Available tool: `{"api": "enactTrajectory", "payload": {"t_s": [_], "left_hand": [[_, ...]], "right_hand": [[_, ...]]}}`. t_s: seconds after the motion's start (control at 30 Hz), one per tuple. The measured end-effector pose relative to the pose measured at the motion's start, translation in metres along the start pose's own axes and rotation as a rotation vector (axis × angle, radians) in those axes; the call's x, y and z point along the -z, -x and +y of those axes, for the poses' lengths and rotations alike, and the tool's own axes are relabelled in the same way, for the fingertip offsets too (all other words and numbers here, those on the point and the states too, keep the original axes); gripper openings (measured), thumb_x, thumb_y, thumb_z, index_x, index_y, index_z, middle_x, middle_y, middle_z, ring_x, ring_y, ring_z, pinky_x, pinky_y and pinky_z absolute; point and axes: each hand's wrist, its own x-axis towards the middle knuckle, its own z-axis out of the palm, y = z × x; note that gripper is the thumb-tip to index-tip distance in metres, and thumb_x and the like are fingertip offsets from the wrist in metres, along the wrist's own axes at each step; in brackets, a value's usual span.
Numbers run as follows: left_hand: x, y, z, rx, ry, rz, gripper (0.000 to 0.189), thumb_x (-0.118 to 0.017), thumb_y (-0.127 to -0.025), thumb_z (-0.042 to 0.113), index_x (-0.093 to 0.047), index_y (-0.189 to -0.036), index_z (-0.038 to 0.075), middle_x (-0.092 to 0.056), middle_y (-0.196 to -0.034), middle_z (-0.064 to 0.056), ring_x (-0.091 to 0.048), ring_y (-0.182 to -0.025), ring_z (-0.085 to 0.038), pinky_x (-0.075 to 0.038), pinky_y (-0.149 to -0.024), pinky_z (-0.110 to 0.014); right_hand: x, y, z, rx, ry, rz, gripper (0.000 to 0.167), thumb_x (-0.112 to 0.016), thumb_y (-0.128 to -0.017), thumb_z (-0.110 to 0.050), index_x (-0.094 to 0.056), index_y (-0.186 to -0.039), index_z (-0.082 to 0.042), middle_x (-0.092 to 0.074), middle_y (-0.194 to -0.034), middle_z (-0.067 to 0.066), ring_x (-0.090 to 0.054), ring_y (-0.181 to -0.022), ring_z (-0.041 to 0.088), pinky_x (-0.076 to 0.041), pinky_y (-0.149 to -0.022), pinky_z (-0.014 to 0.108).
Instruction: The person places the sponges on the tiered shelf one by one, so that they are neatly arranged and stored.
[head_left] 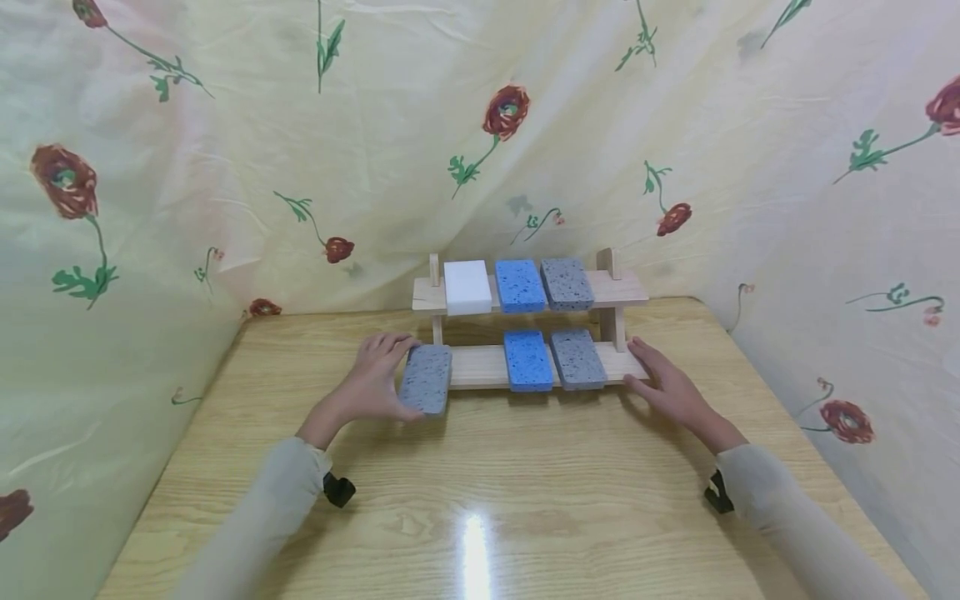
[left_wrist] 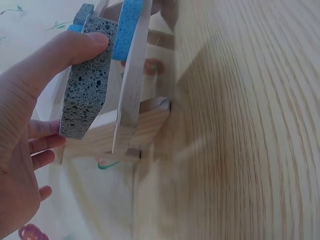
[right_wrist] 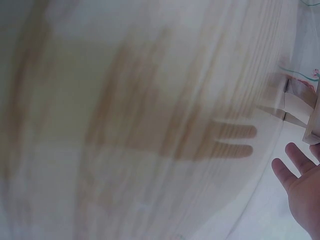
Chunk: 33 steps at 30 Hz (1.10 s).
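My left hand (head_left: 378,379) grips a grey speckled sponge (head_left: 426,381) by its edges, at the left end of the lower tier of a small wooden two-tier shelf (head_left: 477,367). In the left wrist view the thumb presses one end of this sponge (left_wrist: 87,85), with fingers at the other. My right hand (head_left: 671,392) holds the right end of the lower tier between thumb and fingers. Along that tier sit a blue sponge (head_left: 528,361) and another grey sponge (head_left: 578,359). In the right wrist view, outer fingers of the hand (right_wrist: 305,195) stretch out beside the wood.
On the upper tier stand a white sponge-like block (head_left: 468,287), a blue sponge (head_left: 520,285) and a grey sponge (head_left: 567,284). The shelf is on a wood-grain table (head_left: 405,525). A flower-print cloth (head_left: 405,150) hangs behind and at both sides.
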Motion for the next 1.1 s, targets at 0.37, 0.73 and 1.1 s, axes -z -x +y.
{"api": "enactTrajectory", "payload": {"t_s": [0.37, 0.73, 1.1], "left_hand": [[-0.013, -0.016, 0.008, 0.01, -0.067, 0.003, 0.116, -0.093, -0.055, 0.057, -0.045, -0.149, 0.008, -0.046, -0.149, -0.016, -0.037, -0.14, -0.038, -0.025, -0.119, -0.06], [-0.019, -0.027, 0.021, 0.036, -0.096, 0.011, 0.121, -0.092, -0.056, 0.057, -0.041, -0.153, 0.006, -0.045, -0.15, -0.015, -0.038, -0.138, -0.036, -0.026, -0.118, -0.058], [-0.026, -0.036, 0.026, 0.036, -0.107, 0.023, 0.118, -0.09, -0.057, 0.062, -0.043, -0.151, 0.009, -0.045, -0.149, -0.014, -0.038, -0.137, -0.034, -0.025, -0.119, -0.057]], "right_hand": [[0.0, -0.001, 0.001, 0.007, 0.005, 0.002, 0.074, -0.06, -0.102, -0.034, -0.029, -0.158, 0.001, -0.021, -0.167, 0.024, -0.021, -0.15, 0.053, -0.021, -0.118, 0.069], [-0.002, -0.002, 0.005, 0.011, 0.004, 0.003, 0.074, -0.06, -0.102, -0.035, -0.029, -0.159, 0.001, -0.022, -0.166, 0.025, -0.021, -0.151, 0.053, -0.021, -0.117, 0.069], [-0.003, -0.002, 0.006, 0.016, 0.003, 0.012, 0.073, -0.06, -0.102, -0.035, -0.03, -0.159, 0.0, -0.022, -0.166, 0.025, -0.021, -0.15, 0.052, -0.021, -0.117, 0.069]]}}
